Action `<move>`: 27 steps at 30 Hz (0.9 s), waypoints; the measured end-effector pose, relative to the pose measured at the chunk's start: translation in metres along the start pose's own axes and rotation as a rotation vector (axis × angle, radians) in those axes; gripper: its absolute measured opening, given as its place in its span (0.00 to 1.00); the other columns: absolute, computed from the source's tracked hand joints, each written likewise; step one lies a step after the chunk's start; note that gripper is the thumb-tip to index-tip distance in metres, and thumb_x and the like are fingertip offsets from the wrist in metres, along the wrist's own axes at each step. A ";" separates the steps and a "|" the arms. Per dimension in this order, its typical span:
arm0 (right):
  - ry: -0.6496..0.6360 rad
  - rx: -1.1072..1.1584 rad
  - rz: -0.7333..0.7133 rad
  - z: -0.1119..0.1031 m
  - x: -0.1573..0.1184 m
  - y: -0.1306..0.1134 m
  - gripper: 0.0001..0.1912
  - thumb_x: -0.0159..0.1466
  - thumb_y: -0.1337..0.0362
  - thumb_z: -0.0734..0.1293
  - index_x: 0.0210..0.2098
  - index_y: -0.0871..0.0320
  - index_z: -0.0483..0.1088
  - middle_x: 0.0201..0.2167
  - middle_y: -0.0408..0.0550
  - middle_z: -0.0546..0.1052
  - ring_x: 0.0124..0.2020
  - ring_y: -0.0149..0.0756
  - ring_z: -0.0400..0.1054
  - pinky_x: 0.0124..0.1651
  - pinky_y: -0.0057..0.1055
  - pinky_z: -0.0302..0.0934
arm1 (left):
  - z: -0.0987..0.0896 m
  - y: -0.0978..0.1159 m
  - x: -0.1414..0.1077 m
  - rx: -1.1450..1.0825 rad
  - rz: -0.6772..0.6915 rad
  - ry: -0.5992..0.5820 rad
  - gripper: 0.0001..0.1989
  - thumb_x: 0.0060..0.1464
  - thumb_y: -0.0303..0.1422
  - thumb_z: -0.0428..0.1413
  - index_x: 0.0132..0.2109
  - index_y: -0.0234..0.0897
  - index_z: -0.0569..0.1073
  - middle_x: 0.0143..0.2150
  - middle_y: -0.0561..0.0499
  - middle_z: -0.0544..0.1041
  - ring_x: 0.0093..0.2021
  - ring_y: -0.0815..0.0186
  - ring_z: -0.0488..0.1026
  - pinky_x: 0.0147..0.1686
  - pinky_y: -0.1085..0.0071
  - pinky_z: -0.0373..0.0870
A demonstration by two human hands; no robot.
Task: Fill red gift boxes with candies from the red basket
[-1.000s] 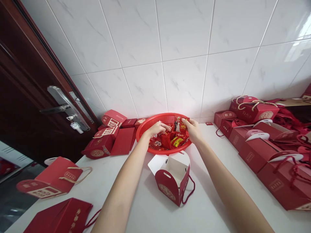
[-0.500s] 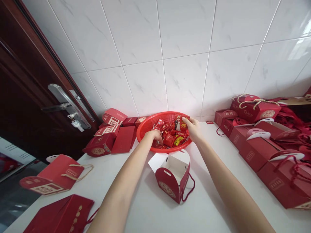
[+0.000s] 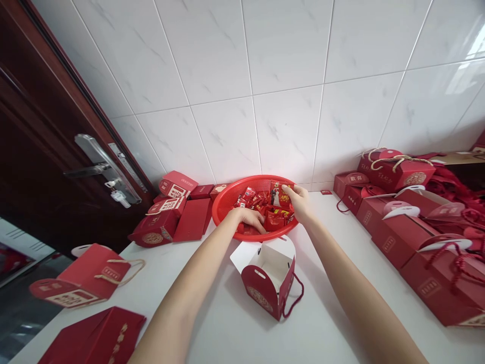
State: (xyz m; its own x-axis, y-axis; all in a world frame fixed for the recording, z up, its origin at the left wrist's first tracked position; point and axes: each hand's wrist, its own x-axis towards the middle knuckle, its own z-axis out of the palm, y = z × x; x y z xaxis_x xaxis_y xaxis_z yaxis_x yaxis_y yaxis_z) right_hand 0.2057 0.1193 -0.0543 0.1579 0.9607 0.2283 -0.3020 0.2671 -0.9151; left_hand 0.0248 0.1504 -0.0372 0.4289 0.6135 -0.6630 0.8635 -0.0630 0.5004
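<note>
Against the wall is a red plastic basket (image 3: 222, 202) with several small red snack packets (image 3: 276, 219) in it. My left hand (image 3: 250, 218) reaches down into the basket, its fingers stretched out and apart among the packets; the tips are partly hidden. At the basket's right rim, my right hand (image 3: 298, 198) pinches a larger red printed packet (image 3: 279, 193) by its edge, tilted up over the others. Between my forearms stands a red gift box (image 3: 261, 292), its lid flaps up and its white inside showing, with a dark red cord handle hanging on the right.
Several red gift boxes (image 3: 394, 237) line the right side, beside a heap of red material. More boxes (image 3: 161, 222) and a flat red box (image 3: 194, 218) stand back left, others (image 3: 93, 270) front left. A dark door with a handle (image 3: 108, 169) borders the white table.
My left hand has moved a little right and deeper among the packets, its fingers spreading. My right hand keeps its packet in nearly the same place.
</note>
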 end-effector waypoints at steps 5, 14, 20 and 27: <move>-0.016 0.002 -0.003 0.000 -0.001 0.000 0.19 0.50 0.46 0.75 0.27 0.56 0.75 0.26 0.45 0.80 0.30 0.41 0.75 0.34 0.36 0.70 | 0.005 0.009 -0.001 0.015 -0.018 -0.082 0.12 0.32 0.35 0.69 0.20 0.38 0.73 0.18 0.53 0.71 0.20 0.67 0.66 0.21 0.70 0.65; -0.028 -0.010 -0.012 0.000 0.000 0.001 0.21 0.50 0.43 0.75 0.27 0.55 0.75 0.25 0.45 0.80 0.30 0.42 0.75 0.34 0.36 0.70 | 0.006 0.012 -0.001 0.010 -0.030 -0.112 0.10 0.34 0.35 0.66 0.19 0.39 0.72 0.15 0.53 0.68 0.18 0.67 0.63 0.18 0.72 0.58; -0.031 -0.010 -0.007 -0.001 -0.002 -0.002 0.20 0.50 0.44 0.75 0.27 0.55 0.75 0.24 0.45 0.79 0.31 0.41 0.75 0.34 0.35 0.70 | 0.005 0.008 -0.004 -0.045 -0.033 -0.099 0.09 0.27 0.28 0.65 0.19 0.38 0.71 0.17 0.54 0.71 0.18 0.68 0.64 0.18 0.72 0.57; 0.000 0.034 -0.005 0.000 -0.001 -0.002 0.20 0.49 0.45 0.74 0.28 0.56 0.75 0.28 0.46 0.81 0.32 0.42 0.76 0.35 0.36 0.71 | -0.003 0.002 -0.006 -0.258 0.103 0.177 0.08 0.30 0.27 0.64 0.25 0.40 0.75 0.33 0.53 0.79 0.34 0.62 0.75 0.28 0.74 0.69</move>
State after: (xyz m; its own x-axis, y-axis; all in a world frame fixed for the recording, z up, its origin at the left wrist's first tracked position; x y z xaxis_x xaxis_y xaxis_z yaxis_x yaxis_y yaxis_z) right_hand 0.2061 0.1178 -0.0522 0.1594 0.9594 0.2327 -0.3333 0.2742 -0.9021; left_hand 0.0236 0.1490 -0.0305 0.4382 0.7431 -0.5058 0.7129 0.0556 0.6991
